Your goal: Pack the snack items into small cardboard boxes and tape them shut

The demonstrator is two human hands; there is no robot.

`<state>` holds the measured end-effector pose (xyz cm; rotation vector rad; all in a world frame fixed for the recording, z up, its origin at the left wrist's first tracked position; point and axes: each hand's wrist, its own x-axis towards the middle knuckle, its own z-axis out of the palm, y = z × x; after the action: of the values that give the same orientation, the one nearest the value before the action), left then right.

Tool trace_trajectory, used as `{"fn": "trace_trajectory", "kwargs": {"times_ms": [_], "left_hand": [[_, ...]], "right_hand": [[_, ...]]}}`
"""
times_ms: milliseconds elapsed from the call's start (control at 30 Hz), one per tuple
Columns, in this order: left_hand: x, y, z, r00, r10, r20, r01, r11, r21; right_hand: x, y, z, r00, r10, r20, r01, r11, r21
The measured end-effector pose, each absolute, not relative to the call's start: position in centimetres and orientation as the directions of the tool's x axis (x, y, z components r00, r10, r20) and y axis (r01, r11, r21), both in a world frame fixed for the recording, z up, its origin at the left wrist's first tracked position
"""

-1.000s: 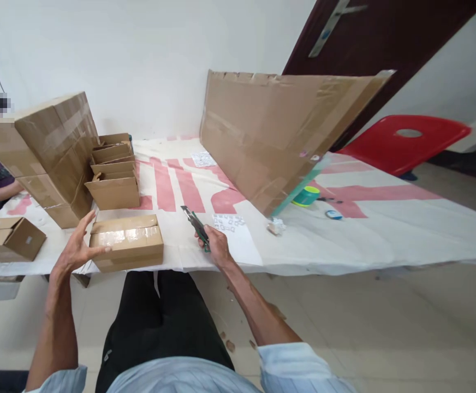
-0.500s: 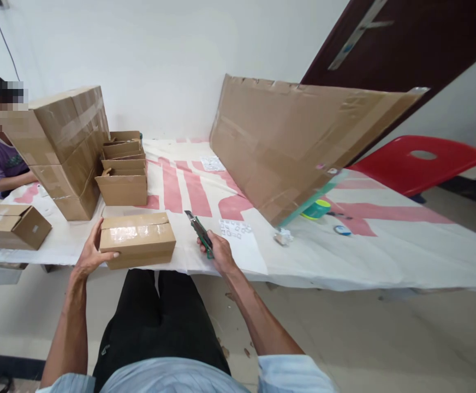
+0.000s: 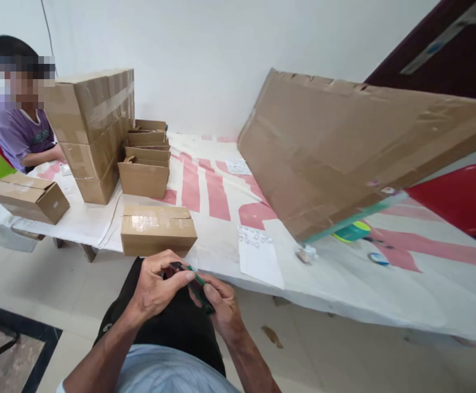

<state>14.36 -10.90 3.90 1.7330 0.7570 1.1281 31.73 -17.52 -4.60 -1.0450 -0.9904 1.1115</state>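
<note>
A green and black box cutter [image 3: 199, 289] is held in front of my lap, just off the table's near edge. My right hand [image 3: 224, 305] wraps round its lower end. My left hand [image 3: 158, 284] pinches its upper end, with the fingers curled over the blade side; whether the blade is out is hidden. Right beyond my hands a closed brown cardboard box [image 3: 158, 229] lies on the table edge, clear tape shining along its top seam.
A tall stack of taped boxes [image 3: 94, 131], several open boxes [image 3: 144, 177] and another closed box [image 3: 29, 196] stand to the left. A large cardboard sheet [image 3: 323, 147] leans at right. A printed paper [image 3: 258, 259] and tape roll [image 3: 351, 231] lie nearby. A person [image 3: 21, 131] sits far left.
My left hand has left the cardboard box and taken hold of the box cutter's upper end. My right hand has drawn the cutter back toward my body. The view has swung left.
</note>
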Motion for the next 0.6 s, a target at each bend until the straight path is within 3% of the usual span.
{"fn": "trace_trajectory", "kwargs": {"times_ms": [67,133,200,267,333,433,600], "left_hand": [[14.5,-11.0,3.6,0.387,0.842,0.376,0.016,-0.414,0.910],[13.0,-10.1,3.8,0.326,0.832,0.448,0.075,-0.496,0.865],[10.2,-8.4,4.4,0.187,0.821,0.540,0.186,-0.569,0.801],[6.8,-6.0,4.9,0.074,0.807,0.586,0.315,-0.577,0.754],[3.8,-3.4,4.8,0.102,0.849,0.518,0.401,-0.512,0.760],[0.9,0.2,3.2,0.314,0.903,0.294,0.370,-0.402,0.837],[0.4,3.4,-0.7,0.513,0.851,0.116,0.235,-0.269,0.934]], "right_hand": [[32.6,-17.0,-4.9,0.315,0.946,0.077,-0.185,0.141,-0.972],[34.8,-15.5,-5.2,0.533,0.840,0.097,-0.050,0.145,-0.988],[37.6,-13.1,-5.8,0.655,0.729,0.199,0.239,0.050,-0.970],[40.1,-10.6,-7.0,0.619,0.729,0.292,0.480,-0.057,-0.875],[42.0,-8.2,-8.8,0.566,0.756,0.330,0.620,-0.127,-0.774],[43.3,-6.0,-10.9,0.506,0.788,0.352,0.713,-0.152,-0.685],[41.0,-5.7,-7.8,0.441,0.779,0.445,0.700,0.012,-0.714]]}}
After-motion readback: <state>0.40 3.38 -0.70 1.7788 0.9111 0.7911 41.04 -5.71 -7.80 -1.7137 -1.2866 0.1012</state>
